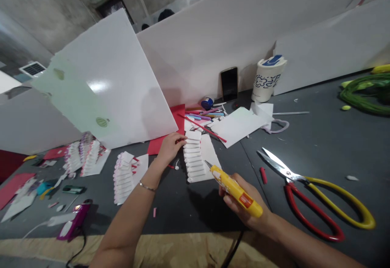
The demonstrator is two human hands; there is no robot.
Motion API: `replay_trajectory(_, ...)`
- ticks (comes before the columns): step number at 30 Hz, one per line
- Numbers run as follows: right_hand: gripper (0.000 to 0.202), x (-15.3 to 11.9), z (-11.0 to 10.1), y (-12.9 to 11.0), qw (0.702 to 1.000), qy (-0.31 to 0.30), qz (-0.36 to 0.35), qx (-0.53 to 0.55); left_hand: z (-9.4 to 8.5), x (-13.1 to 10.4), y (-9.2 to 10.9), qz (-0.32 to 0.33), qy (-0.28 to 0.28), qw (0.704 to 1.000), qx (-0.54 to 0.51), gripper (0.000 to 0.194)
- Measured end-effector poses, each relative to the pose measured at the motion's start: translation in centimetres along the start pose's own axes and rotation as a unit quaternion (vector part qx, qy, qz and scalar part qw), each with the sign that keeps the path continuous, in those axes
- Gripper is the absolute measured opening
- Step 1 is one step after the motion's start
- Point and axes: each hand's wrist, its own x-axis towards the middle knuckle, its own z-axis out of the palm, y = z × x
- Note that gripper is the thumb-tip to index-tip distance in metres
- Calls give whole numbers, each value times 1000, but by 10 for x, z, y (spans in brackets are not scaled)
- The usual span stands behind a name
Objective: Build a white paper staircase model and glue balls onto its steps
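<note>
My right hand [243, 203] is wrapped round a yellow glue gun [233, 188], its metal tip pointing up and left. The tip is close to the right side of a row of white paper rolls [194, 156] lying on a white sheet [211, 154]. At the top left end of that row, the fingertips of my left hand [172, 146] are pinched together at the roll's edge; what lies between them is too small to tell. A similar fan of rolls with pinkish ends [123, 176] lies to the left of my left forearm.
Large scissors [289, 174] lie open at the right, near a red stick [263, 175]. Behind stand a phone [229, 84], a white cup [267, 79] and upright white boards [122, 77]. A purple device [74, 221] sits front left.
</note>
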Motion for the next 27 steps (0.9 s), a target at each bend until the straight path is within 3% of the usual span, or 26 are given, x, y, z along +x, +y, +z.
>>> replay_trajectory(20, 23, -1, -1, 0, 999, -9, 35, 2, -6, -2, -2, 36, -34, 999, -2, 19)
replay_trajectory(27, 17, -1, -2, 0, 1000, -13, 21, 12, -4, -4, 1, 8, -12, 1000, 21, 20)
